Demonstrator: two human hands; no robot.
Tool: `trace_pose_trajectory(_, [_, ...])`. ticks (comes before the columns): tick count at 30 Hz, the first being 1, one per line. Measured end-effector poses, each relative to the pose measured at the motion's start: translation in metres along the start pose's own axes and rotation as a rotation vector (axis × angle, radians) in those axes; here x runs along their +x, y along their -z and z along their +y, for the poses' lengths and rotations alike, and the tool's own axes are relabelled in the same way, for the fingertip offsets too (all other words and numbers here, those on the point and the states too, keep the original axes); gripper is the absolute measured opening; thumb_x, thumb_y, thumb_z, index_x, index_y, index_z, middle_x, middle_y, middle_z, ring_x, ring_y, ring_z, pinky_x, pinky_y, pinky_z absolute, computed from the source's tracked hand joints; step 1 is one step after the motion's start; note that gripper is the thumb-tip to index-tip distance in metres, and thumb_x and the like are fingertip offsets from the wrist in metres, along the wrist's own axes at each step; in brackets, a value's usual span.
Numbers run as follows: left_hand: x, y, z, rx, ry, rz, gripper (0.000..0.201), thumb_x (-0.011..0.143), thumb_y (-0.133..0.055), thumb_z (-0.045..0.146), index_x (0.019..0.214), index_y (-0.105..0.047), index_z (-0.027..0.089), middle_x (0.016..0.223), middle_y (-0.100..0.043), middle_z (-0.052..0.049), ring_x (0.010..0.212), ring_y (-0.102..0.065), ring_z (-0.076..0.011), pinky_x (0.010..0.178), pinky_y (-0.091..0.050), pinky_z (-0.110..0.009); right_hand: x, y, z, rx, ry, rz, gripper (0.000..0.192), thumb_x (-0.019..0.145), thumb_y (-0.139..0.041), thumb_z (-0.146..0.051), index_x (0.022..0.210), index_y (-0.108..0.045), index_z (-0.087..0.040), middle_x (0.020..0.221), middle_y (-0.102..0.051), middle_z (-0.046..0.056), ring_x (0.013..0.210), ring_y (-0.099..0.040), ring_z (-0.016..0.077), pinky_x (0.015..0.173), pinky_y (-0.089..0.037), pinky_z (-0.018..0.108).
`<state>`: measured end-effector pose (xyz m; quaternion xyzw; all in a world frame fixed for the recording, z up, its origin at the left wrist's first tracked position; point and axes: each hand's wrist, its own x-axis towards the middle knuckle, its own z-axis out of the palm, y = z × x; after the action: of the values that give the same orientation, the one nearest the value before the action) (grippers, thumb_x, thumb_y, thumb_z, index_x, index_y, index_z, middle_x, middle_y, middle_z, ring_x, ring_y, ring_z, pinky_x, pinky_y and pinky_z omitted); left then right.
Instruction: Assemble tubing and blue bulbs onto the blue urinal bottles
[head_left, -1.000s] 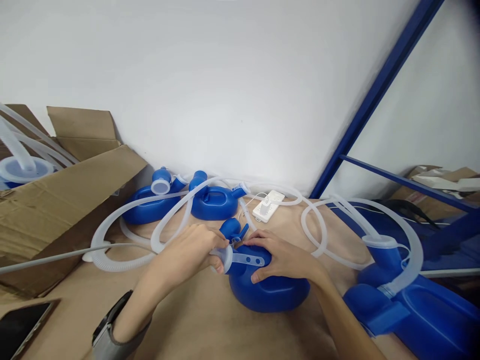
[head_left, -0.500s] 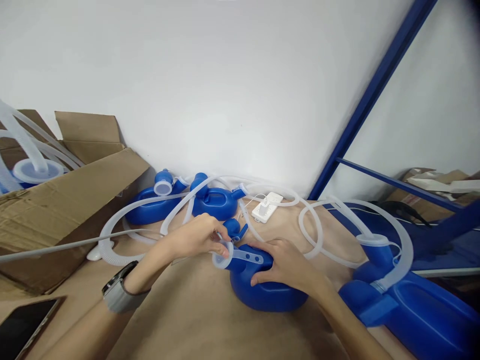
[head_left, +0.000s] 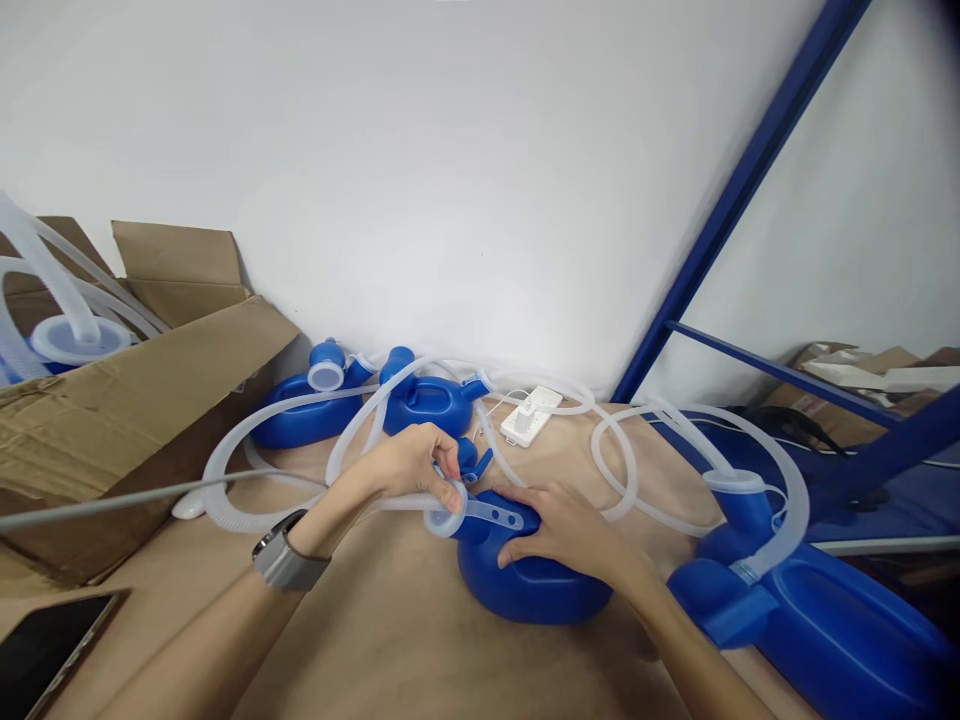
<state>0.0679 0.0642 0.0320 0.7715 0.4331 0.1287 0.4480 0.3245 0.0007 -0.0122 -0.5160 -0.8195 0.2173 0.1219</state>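
A blue plastic urinal bottle (head_left: 532, 595) lies on the brown tabletop in front of me, its neck pointing left. A translucent cap (head_left: 445, 512) sits at the mouth of that neck, and its holed strap (head_left: 493, 514) runs back over the bottle. My left hand (head_left: 421, 465) pinches the cap's rim between thumb and fingers. Resting over the top of the bottle, my right hand (head_left: 559, 525) grips it near the handle, with the thumb on the near side. Just behind the neck are a small blue spout and cap (head_left: 472, 460), partly hidden by my left hand.
Two more blue bottles (head_left: 427, 405) with looping clear hoses stand by the wall. A white power strip (head_left: 531, 416) lies behind my right hand. Another hosed bottle (head_left: 840, 620) is at right, a cardboard box (head_left: 150, 400) and a phone (head_left: 56, 650) at left.
My left wrist and forearm have swung to the right, while the fingers stay on the cap. My right hand keeps its hold on the bottle. The view has shifted slightly.
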Motion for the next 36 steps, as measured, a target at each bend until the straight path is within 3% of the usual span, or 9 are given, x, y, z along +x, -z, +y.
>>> trace_pose_trajectory(4, [-0.013,-0.002,0.001,0.01,-0.055,0.048,0.035,0.066,-0.087,0.045,0.084,-0.072,0.019,0.085,-0.078,-0.002,0.087,-0.073,-0.0243,0.075,-0.052,-0.03,-0.001,0.001,0.0,0.026,0.004,0.022,0.073,0.07,-0.082,-0.073,0.13,-0.072,-0.034,0.111,-0.08,0.005,0.105,-0.071,0.0363,0.093,-0.051,0.044])
trace_pose_trajectory(8, [-0.038,-0.018,0.009,0.42,-0.164,0.244,0.022,0.085,-0.079,0.039,0.099,-0.076,0.022,0.102,-0.079,-0.004,0.098,-0.073,-0.0258,0.084,-0.054,-0.033,-0.002,0.001,-0.001,0.037,0.004,0.038,0.071,0.071,-0.082,-0.071,0.131,-0.071,-0.034,0.112,-0.08,0.006,0.106,-0.072,0.036,0.095,-0.052,0.045])
trace_pose_trajectory(12, [-0.067,-0.059,-0.001,0.906,-0.509,0.523,0.015,0.099,-0.06,0.018,0.1,-0.074,0.02,0.104,-0.079,-0.009,0.093,-0.074,-0.0276,0.076,-0.059,-0.037,-0.004,0.0,-0.003,0.048,0.024,0.059,0.069,0.073,-0.08,-0.071,0.131,-0.072,-0.035,0.113,-0.08,0.005,0.105,-0.073,0.0359,0.094,-0.052,0.045])
trace_pose_trajectory(15, [-0.081,-0.089,-0.025,1.025,-0.724,0.722,0.02,0.101,-0.053,0.009,0.103,-0.072,0.015,0.092,-0.08,-0.009,0.079,-0.077,-0.0256,0.061,-0.059,-0.034,-0.004,0.0,-0.003,0.027,0.017,0.061,0.069,0.073,-0.08,-0.071,0.131,-0.072,-0.035,0.113,-0.08,0.006,0.105,-0.073,0.0366,0.096,-0.052,0.047])
trace_pose_trajectory(20, [-0.074,-0.108,-0.067,0.922,-0.587,1.02,0.032,0.101,-0.059,0.016,0.133,-0.06,0.022,0.109,-0.081,-0.009,0.092,-0.08,-0.0269,0.08,-0.065,-0.037,-0.004,0.0,-0.002,0.024,0.008,0.059,0.07,0.073,-0.078,-0.074,0.13,-0.072,-0.034,0.112,-0.08,0.006,0.103,-0.074,0.0356,0.094,-0.053,0.045])
trace_pose_trajectory(23, [-0.062,-0.111,-0.079,0.801,-0.55,1.022,0.053,0.103,-0.058,0.023,0.153,-0.041,0.024,0.116,-0.08,-0.011,0.1,-0.079,-0.0286,0.087,-0.066,-0.04,-0.005,0.0,-0.004,0.027,0.013,0.058,0.07,0.072,-0.079,-0.073,0.13,-0.073,-0.033,0.11,-0.081,0.005,0.102,-0.074,0.0359,0.093,-0.053,0.044])
trace_pose_trajectory(27, [-0.049,-0.119,-0.086,0.564,-0.449,0.916,0.075,0.1,-0.063,0.044,0.162,-0.025,0.026,0.143,-0.066,-0.015,0.124,-0.069,-0.0337,0.1,-0.063,-0.047,-0.006,-0.001,-0.008,0.041,0.023,0.065,0.07,0.074,-0.08,-0.072,0.132,-0.072,-0.033,0.115,-0.08,0.006,0.107,-0.073,0.0364,0.096,-0.052,0.044])
trace_pose_trajectory(32, [-0.037,-0.126,-0.091,0.307,-0.386,0.812,0.086,0.09,-0.074,0.05,0.16,-0.027,0.032,0.144,-0.066,-0.012,0.133,-0.063,-0.0349,0.109,-0.055,-0.054,-0.007,-0.003,-0.014,0.014,0.028,0.039,0.074,0.072,-0.08,-0.073,0.132,-0.071,-0.032,0.116,-0.079,0.007,0.11,-0.071,0.0377,0.096,-0.051,0.044])
trace_pose_trajectory(36, [-0.032,-0.128,-0.095,0.198,-0.366,0.866,0.078,0.089,-0.074,0.05,0.155,-0.037,0.03,0.139,-0.069,-0.011,0.131,-0.065,-0.0339,0.11,-0.055,-0.051,-0.005,-0.006,-0.015,0.016,0.039,0.018,0.067,0.073,-0.081,-0.07,0.127,-0.074,-0.031,0.113,-0.08,0.006,0.105,-0.073,0.0361,0.093,-0.051,0.041])
